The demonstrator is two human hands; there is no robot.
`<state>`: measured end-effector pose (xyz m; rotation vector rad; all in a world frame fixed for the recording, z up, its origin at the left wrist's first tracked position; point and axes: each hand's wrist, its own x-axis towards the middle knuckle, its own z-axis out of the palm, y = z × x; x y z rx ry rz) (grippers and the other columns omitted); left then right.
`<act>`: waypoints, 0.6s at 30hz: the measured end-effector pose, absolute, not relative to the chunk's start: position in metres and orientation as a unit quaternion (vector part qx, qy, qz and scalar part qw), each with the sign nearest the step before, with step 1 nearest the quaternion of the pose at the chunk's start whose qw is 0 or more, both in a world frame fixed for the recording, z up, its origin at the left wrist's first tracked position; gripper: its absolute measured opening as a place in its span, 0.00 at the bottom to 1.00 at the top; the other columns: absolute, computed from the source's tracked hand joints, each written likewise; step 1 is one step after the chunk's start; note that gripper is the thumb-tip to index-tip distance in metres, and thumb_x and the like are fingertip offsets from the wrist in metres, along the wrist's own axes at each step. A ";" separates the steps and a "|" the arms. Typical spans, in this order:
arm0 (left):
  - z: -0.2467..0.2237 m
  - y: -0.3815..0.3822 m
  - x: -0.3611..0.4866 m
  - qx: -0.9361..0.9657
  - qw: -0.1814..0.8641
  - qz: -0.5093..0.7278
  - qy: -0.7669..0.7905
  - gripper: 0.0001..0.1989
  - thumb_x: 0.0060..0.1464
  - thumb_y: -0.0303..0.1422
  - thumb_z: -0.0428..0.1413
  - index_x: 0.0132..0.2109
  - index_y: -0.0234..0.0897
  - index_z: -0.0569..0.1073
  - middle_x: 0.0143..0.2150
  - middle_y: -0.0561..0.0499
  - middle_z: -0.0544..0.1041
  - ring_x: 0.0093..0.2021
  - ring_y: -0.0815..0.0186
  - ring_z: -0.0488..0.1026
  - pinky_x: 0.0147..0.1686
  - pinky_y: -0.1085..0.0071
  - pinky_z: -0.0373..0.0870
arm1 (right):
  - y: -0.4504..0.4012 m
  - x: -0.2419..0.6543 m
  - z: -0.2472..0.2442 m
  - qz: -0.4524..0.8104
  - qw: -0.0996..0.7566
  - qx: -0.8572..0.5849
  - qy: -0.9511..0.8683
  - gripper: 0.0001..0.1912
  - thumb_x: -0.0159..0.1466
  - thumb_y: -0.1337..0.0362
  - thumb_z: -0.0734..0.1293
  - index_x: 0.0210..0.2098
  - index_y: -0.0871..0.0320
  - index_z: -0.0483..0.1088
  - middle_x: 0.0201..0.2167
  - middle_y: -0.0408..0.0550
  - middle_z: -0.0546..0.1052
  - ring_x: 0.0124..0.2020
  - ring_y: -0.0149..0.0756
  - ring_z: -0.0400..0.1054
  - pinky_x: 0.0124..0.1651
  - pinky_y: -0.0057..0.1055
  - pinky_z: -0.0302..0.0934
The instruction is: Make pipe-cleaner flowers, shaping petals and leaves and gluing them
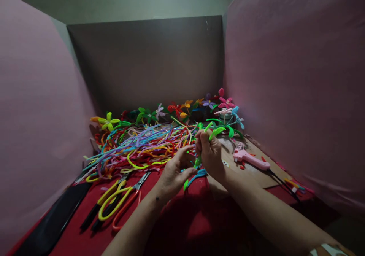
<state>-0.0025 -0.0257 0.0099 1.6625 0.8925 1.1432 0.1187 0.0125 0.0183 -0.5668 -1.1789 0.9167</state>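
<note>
Over the red tabletop (159, 240), between the heap of coloured pipe cleaners (148, 143) and the person's forearms, much of the bright green piece (217, 132) is hidden by the fingers gripping it. Whether its leafy upper end and the green length showing below the grip are one part is hard to make out. A dark flat object (57, 218) at the left runs out of the bottom of the frame, and the right sleeve (327, 250) is cut off at the lower edge. The right hand (209, 149) is closed tightly on the green piece, fingers curled in. The left hand (177, 168) is just beside it, half open, thumb and fingers parted and curved around a gap; whether a fingertip touches the green length cannot be told. From the right fist the leafy end points up and to the right, away from the person, while the lower length runs steeply down towards the blue strip (201, 173) below. The pink glue gun (253, 160) rests on the board (245, 180), its nozzle end turned leftward and its handle towards the right
</note>
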 end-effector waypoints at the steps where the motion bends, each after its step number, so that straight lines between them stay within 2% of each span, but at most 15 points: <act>1: 0.010 -0.026 -0.003 0.680 0.445 0.451 0.369 0.24 0.44 0.26 0.57 0.51 0.41 0.65 0.31 0.52 0.71 0.31 0.68 0.69 0.33 0.72 0.65 | 0.012 0.120 0.019 0.400 0.709 -0.247 -0.526 0.18 0.60 0.47 0.58 0.29 0.56 0.62 0.17 0.36 0.55 0.17 0.24 0.49 0.20 0.24 0.46; 5: 0.014 -0.033 -0.008 0.748 0.344 0.389 0.413 0.06 0.49 0.30 0.54 0.35 0.36 0.74 0.26 0.52 0.70 0.26 0.69 0.66 0.29 0.73 0.62 | 0.011 0.128 0.027 0.400 0.744 -0.183 -0.504 0.16 0.61 0.50 0.59 0.27 0.56 0.62 0.15 0.35 0.51 0.15 0.23 0.46 0.18 0.24 0.41; 8: 0.021 -0.042 -0.014 0.771 0.289 0.353 0.445 0.08 0.49 0.32 0.54 0.26 0.35 0.74 0.23 0.52 0.69 0.26 0.69 0.65 0.29 0.73 0.60 | 0.008 0.136 0.036 0.421 0.747 -0.168 -0.486 0.17 0.60 0.49 0.59 0.26 0.56 0.61 0.14 0.35 0.50 0.14 0.23 0.44 0.17 0.24 0.41; 12: 0.024 -0.047 -0.031 0.688 0.400 0.354 0.491 0.09 0.48 0.34 0.56 0.26 0.33 0.73 0.19 0.54 0.66 0.20 0.72 0.61 0.23 0.75 0.57 | 0.001 0.143 0.045 0.452 0.740 -0.142 -0.477 0.17 0.60 0.48 0.59 0.26 0.55 0.60 0.14 0.34 0.48 0.12 0.23 0.43 0.16 0.24 0.43; 18: 0.015 -0.043 -0.050 0.470 0.550 0.535 0.436 0.07 0.44 0.30 0.60 0.25 0.31 0.70 0.16 0.56 0.65 0.16 0.77 0.58 0.17 0.79 0.53 | -0.003 0.145 0.047 0.488 0.721 -0.086 -0.483 0.15 0.62 0.52 0.59 0.25 0.56 0.62 0.12 0.34 0.48 0.11 0.23 0.44 0.15 0.23 0.41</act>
